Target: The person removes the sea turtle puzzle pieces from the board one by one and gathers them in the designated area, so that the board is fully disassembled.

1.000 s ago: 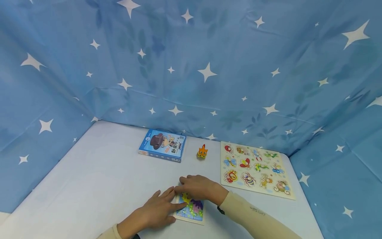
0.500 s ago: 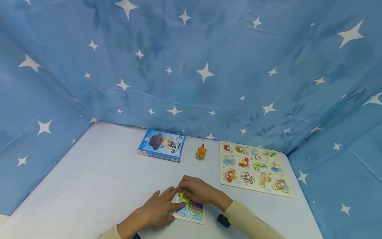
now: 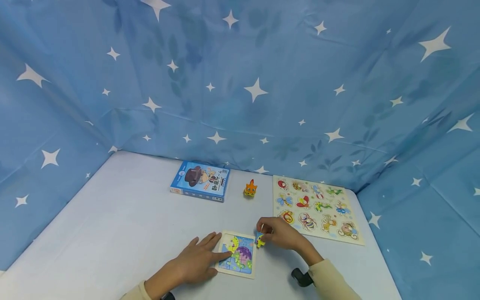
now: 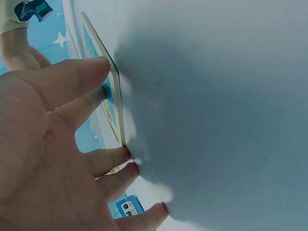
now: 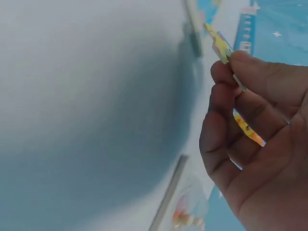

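Observation:
A small jigsaw puzzle in a pale frame [image 3: 236, 273] lies flat on the white table, with a yellow and purple picture on blue. Pale backing shows at its upper left. My left hand [image 3: 195, 260] lies beside it with the fingers spread. One finger reaches over the puzzle, and the thumb is at the frame's edge in the left wrist view. Just right of the frame, my right hand [image 3: 281, 233] pinches a blue and yellow puzzle piece [image 3: 260, 240] between thumb and finger. That piece [image 5: 221, 47] sticks out past the fingertips in the right wrist view.
A blue game box [image 3: 200, 181] lies at the back of the table. To its right stands a little orange toy figure [image 3: 250, 188]. An insect picture board [image 3: 318, 208] lies at the right, behind the right hand. Blue starry cloth [image 3: 225, 104] surrounds the table.
My right hand has lifted a piece from the puzzle's upper left and moved right with it, uncovering the puzzle. The left hand has stayed in place.

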{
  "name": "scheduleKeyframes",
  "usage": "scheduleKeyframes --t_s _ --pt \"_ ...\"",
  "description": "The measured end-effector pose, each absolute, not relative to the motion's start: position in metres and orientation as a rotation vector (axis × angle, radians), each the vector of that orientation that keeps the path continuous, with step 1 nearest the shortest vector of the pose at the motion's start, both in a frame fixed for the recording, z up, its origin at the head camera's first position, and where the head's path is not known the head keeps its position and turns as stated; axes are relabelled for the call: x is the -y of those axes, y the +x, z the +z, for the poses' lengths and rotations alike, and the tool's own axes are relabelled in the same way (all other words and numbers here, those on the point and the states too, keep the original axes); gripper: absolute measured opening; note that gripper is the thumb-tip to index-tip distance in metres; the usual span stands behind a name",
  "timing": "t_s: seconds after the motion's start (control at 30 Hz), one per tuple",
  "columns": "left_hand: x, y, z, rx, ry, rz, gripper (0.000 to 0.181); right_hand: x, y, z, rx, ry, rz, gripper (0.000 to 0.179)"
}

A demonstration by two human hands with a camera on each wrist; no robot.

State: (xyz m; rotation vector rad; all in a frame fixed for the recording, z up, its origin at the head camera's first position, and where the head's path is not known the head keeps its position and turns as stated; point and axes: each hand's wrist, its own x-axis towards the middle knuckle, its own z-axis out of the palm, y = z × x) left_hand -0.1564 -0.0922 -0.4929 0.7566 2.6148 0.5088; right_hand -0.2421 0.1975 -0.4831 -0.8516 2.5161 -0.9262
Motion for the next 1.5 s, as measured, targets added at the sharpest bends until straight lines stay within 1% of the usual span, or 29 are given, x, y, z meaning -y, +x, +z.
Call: scheduleKeyframes --t_s 0.13,0.37,0.47,0.6,0.73,0.83,1.0,1.13,1.3,1.5 --pt "0.093 -0.156 -0.494 -2.62 0.751 0.507 0.052 -0.203 -0.243 -0.491 -2.526 -0.83 -0.865 0.016" --pt "0.094 -0.156 -0.495 -2.626 0.746 0.51 0.052 -0.201 -0.24 -0.5 -2.644 -0.914 -0.774 0.018" --pt "0.094 -0.156 -0.495 -2.626 0.742 0.512 0.052 -0.199 -0.24 -0.502 -2.675 -0.897 -0.749 0.017" --pt "0.094 -0.156 -0.494 -2.629 0.744 0.51 0.052 -0.199 -0.236 -0.5 -2.672 -0.842 -0.734 0.016" --pt "0.096 -0.156 -0.491 -2.63 0.736 0.509 0.052 -0.2 -0.232 -0.498 -2.676 -0.875 -0.673 0.021" --pt "0.097 -0.156 -0.489 -2.627 0.731 0.516 0.052 -0.2 -0.231 -0.5 -2.722 -0.908 -0.609 0.021" --pt "0.097 -0.156 -0.489 -2.629 0.73 0.528 0.052 -0.196 -0.229 -0.501 -2.791 -0.889 -0.546 0.022" --pt "0.096 -0.155 -0.49 -2.641 0.731 0.532 0.05 -0.185 -0.228 -0.497 -2.79 -0.974 -0.541 0.026" --pt "0.095 -0.154 -0.492 -2.66 0.746 0.518 0.049 -0.161 -0.235 -0.494 -2.587 -1.126 -0.594 0.033" --pt "0.091 -0.154 -0.491 -2.645 0.755 0.511 0.049 -0.149 -0.242 -0.495 -2.504 -1.18 -0.5 0.035"
